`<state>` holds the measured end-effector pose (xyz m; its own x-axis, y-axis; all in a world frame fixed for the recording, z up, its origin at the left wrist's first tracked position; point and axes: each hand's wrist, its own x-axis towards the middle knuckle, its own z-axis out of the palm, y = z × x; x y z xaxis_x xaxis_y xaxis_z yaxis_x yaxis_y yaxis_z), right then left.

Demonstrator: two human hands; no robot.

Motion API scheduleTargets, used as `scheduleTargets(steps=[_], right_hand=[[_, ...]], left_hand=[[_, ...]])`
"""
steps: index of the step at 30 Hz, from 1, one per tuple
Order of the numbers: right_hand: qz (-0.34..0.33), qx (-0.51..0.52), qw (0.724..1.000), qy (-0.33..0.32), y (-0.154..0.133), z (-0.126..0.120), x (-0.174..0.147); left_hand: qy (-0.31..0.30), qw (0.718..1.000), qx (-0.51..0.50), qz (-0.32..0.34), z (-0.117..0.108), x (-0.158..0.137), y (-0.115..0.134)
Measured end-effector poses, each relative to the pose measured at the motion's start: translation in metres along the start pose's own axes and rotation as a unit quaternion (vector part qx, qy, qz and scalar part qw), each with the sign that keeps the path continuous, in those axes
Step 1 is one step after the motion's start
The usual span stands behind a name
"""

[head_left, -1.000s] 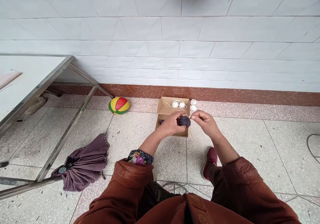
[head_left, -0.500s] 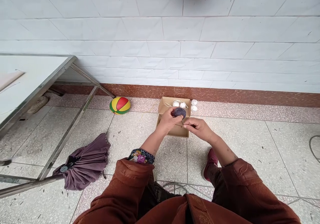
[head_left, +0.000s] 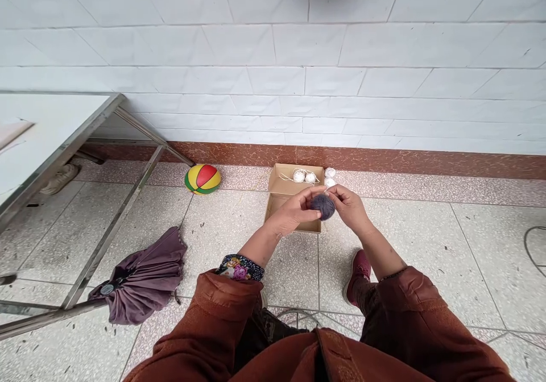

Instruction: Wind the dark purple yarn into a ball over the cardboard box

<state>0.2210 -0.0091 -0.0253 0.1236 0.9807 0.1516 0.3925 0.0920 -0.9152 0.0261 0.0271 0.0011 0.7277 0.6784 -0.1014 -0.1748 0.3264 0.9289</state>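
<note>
My left hand point(head_left: 295, 211) is closed around a dark grey-purple ball of yarn point(head_left: 323, 206), thumb in front and fingers behind. My right hand point(head_left: 350, 204) is beside the ball's upper right, its thumb and fingertips pinched together on the yarn strand, which is too thin to see clearly here. Below and behind both hands lies an open cardboard box point(head_left: 273, 204). Two white yarn balls point(head_left: 304, 176) with loose ends rest in its raised, far half. Just right of the box, two more white balls point(head_left: 330, 173) sit on the floor, partly hidden by my right hand.
A yellow, red and green ball point(head_left: 203, 178) lies by the wall at left. Closer in is a folded purple umbrella point(head_left: 149, 277), next to the metal-framed table point(head_left: 91, 109). The white tiled wall point(head_left: 256, 46) rises ahead. A cable point(head_left: 529, 248) curls at far right.
Both hands have brought the dark yarn ball slightly right and nearer to me. My right hand has moved up from below the ball to its upper right, and the dangling strand no longer shows.
</note>
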Motion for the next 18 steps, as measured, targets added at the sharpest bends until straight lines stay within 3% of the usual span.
scheduleTargets(steps=[4, 7, 9, 14, 18], right_hand=[[-0.048, -0.031, 0.996, -0.069, -0.001, 0.007, -0.005], [-0.094, -0.004, 0.986, -0.141, -0.011, 0.007, -0.010], [-0.096, 0.028, 0.982, -0.162, -0.017, 0.005, -0.012], [-0.055, 0.100, 0.989, -0.097, -0.016, -0.004, -0.008], [-0.016, 0.074, 0.997, -0.016, -0.011, -0.006, -0.003]], left_hand=[[0.115, 0.993, -0.025, 0.014, -0.005, 0.008, -0.001], [0.206, 0.976, 0.065, 0.010, -0.010, 0.012, -0.003], [0.222, 0.963, 0.151, 0.001, -0.012, 0.012, -0.004], [0.109, 0.960, 0.257, -0.002, -0.008, 0.006, -0.002], [-0.011, 0.983, 0.181, -0.041, 0.000, -0.001, 0.001]])
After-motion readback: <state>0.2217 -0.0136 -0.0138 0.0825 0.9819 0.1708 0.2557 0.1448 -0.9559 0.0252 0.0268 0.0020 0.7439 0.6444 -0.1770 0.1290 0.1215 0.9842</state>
